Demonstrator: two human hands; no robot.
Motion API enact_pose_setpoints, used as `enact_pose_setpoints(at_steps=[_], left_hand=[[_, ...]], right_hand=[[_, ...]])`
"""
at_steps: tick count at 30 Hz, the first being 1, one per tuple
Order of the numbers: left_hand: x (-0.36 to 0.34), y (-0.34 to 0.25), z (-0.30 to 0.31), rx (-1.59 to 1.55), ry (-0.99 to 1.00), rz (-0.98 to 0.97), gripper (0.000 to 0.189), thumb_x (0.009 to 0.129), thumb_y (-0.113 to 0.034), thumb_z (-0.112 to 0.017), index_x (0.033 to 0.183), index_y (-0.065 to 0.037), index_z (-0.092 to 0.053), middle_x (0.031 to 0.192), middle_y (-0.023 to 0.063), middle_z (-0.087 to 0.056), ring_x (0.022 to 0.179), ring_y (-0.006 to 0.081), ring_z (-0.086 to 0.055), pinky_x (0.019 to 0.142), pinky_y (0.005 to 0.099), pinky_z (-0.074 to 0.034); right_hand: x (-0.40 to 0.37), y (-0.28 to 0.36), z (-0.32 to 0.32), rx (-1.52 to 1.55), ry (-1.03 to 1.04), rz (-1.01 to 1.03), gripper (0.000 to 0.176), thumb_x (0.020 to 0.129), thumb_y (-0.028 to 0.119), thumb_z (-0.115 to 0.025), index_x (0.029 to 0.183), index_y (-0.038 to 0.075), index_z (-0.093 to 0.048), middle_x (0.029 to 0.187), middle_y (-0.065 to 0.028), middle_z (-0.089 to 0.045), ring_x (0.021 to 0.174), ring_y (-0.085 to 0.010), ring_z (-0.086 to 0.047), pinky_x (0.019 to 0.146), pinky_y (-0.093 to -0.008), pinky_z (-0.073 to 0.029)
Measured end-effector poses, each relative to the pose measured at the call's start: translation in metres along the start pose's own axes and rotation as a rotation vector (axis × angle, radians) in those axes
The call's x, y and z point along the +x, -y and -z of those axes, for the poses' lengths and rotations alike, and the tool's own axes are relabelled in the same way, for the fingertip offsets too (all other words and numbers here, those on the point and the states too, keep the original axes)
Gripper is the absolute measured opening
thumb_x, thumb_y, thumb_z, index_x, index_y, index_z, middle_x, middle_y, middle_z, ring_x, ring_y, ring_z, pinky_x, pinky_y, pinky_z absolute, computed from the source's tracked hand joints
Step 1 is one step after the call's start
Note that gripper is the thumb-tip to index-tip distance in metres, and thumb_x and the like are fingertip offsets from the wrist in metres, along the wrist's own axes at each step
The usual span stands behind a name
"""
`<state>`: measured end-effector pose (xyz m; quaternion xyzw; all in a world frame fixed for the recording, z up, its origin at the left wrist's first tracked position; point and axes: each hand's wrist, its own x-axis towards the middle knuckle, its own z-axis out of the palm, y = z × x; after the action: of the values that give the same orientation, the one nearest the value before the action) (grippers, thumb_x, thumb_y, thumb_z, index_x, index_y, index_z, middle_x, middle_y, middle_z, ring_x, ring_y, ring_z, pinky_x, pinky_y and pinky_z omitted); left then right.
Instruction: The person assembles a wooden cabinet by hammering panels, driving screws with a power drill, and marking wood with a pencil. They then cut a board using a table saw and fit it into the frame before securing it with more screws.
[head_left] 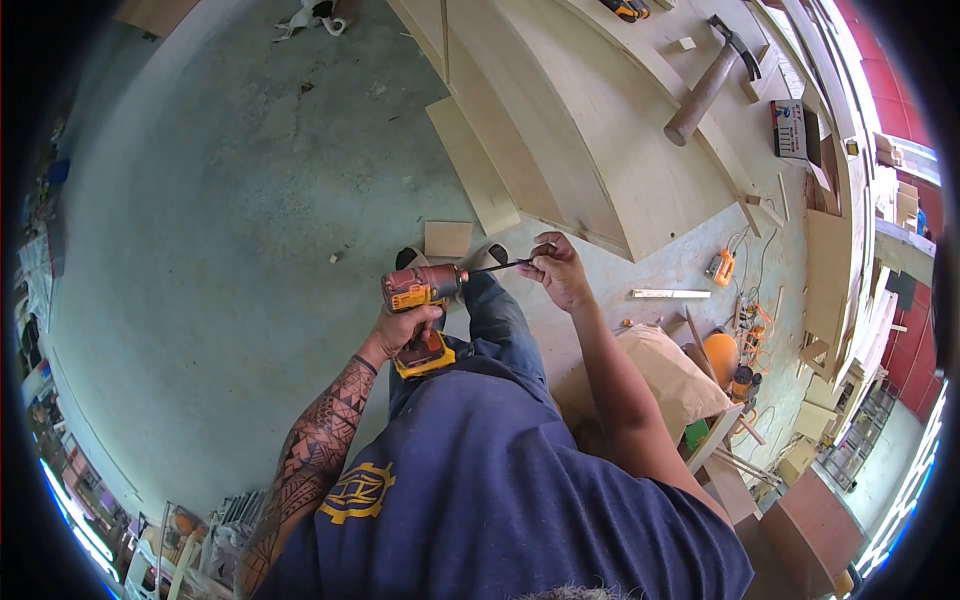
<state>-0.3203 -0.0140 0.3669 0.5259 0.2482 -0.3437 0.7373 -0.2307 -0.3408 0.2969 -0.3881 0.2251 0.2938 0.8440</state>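
My left hand (410, 325) is wrapped round the grip of a yellow and dark red cordless impact driver (425, 285), held in front of my waist. A long, thin dark driver bit (492, 268) sticks out of its chuck towards the right. At the bit's far end, the fingers of my right hand (556, 268) are pinched together on the tip. Whether a screw is also between those fingers is too small to tell. The driver's battery (425, 358) hangs just above my shirt.
Ahead stands a large curved plywood piece (600, 130). A hammer (705, 95) and a small box (789, 130) lie on it. Rightward on the floor are an orange power tool (720, 266), cords and a brown paper sack (665, 370). An animal (312, 17) lies far ahead.
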Motion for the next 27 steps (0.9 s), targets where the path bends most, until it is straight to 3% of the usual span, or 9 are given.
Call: enact_pose_setpoints(at_steps=[2, 5, 9, 11, 12, 16, 22, 27], left_hand=[[0.001, 0.002, 0.007, -0.020, 0.021, 0.039, 0.015, 0.092, -0.016, -0.070, 0.099, -0.003, -0.071, 0.067, -0.0013, -0.060, 0.055, 0.0085, -0.056, 0.054, 0.0254, -0.048], [0.005, 0.010, 0.012, -0.043, 0.062, 0.073, 0.017, 0.092, -0.016, -0.071, 0.102, -0.001, -0.071, 0.067, -0.0013, -0.060, 0.055, 0.0085, -0.056, 0.054, 0.0254, -0.048], [0.013, 0.029, 0.002, -0.103, 0.049, 0.018, 0.019, 0.094, -0.014, -0.070, 0.104, 0.002, -0.071, 0.069, -0.0011, -0.061, 0.055, 0.0081, -0.056, 0.052, 0.0247, -0.048], [0.015, 0.043, -0.002, -0.136, 0.031, 0.001, 0.019, 0.094, -0.014, -0.070, 0.105, 0.002, -0.071, 0.071, -0.0011, -0.061, 0.055, 0.0079, -0.056, 0.052, 0.0245, -0.047], [0.016, 0.046, -0.003, -0.149, 0.012, -0.028, 0.019, 0.095, -0.014, -0.070, 0.105, 0.002, -0.071, 0.072, -0.0011, -0.062, 0.055, 0.0077, -0.056, 0.051, 0.0243, -0.047], [0.018, 0.052, 0.002, -0.217, -0.003, 0.015, 0.019, 0.095, -0.014, -0.071, 0.105, 0.001, -0.072, 0.073, -0.0011, -0.062, 0.055, 0.0077, -0.056, 0.051, 0.0237, -0.047], [0.020, 0.044, -0.005, -0.235, -0.027, -0.042, 0.016, 0.094, -0.012, -0.074, 0.104, 0.000, -0.072, 0.075, -0.0004, -0.063, 0.056, 0.0073, -0.056, 0.050, 0.0234, -0.047], [0.021, 0.045, -0.003, -0.240, -0.007, -0.018, 0.016, 0.093, -0.011, -0.075, 0.103, 0.000, -0.072, 0.079, 0.0014, -0.066, 0.058, 0.0072, -0.057, 0.050, 0.0243, -0.048]], right_hand=[[0.000, 0.005, -0.002, -0.414, -0.029, -0.036, 0.035, 0.090, -0.008, -0.061, 0.122, 0.005, -0.055, 0.097, -0.0061, -0.064, 0.092, -0.0211, -0.069, 0.095, -0.0468, -0.062], [0.002, 0.006, -0.006, -0.486, 0.057, -0.140, 0.035, 0.090, -0.009, -0.063, 0.121, 0.005, -0.054, 0.096, -0.0061, -0.063, 0.090, -0.0182, -0.067, 0.093, -0.0459, -0.063], [0.010, -0.010, -0.015, -0.488, 0.081, -0.148, 0.033, 0.090, -0.008, -0.064, 0.119, 0.005, -0.054, 0.096, -0.0080, -0.064, 0.093, -0.0205, -0.070, 0.090, -0.0448, -0.063], [0.013, -0.015, -0.005, -0.228, -0.284, -0.023, 0.032, 0.091, -0.007, -0.065, 0.119, 0.005, -0.055, 0.097, -0.0103, -0.067, 0.096, -0.0240, -0.073, 0.088, -0.0438, -0.064], [0.013, -0.010, 0.004, -0.270, -0.316, -0.037, 0.028, 0.092, -0.003, -0.068, 0.119, 0.000, -0.059, 0.097, -0.0098, -0.069, 0.096, -0.0259, -0.075, 0.086, -0.0392, -0.064], [0.001, 0.002, 0.024, -0.401, -0.248, -0.150, 0.019, 0.097, 0.006, -0.070, 0.113, -0.005, -0.067, 0.099, -0.0103, -0.070, 0.092, -0.0234, -0.074, 0.088, -0.0358, -0.062], [0.000, 0.001, 0.024, -0.360, -0.178, -0.180, 0.015, 0.099, 0.006, -0.067, 0.110, -0.003, -0.069, 0.098, -0.0083, -0.070, 0.084, -0.0213, -0.070, 0.083, -0.0358, -0.060], [0.002, -0.001, 0.022, -0.330, -0.144, -0.179, 0.012, 0.099, 0.005, -0.067, 0.108, -0.001, -0.069, 0.097, -0.0085, -0.070, 0.085, -0.0224, -0.070, 0.084, -0.0375, -0.060]])
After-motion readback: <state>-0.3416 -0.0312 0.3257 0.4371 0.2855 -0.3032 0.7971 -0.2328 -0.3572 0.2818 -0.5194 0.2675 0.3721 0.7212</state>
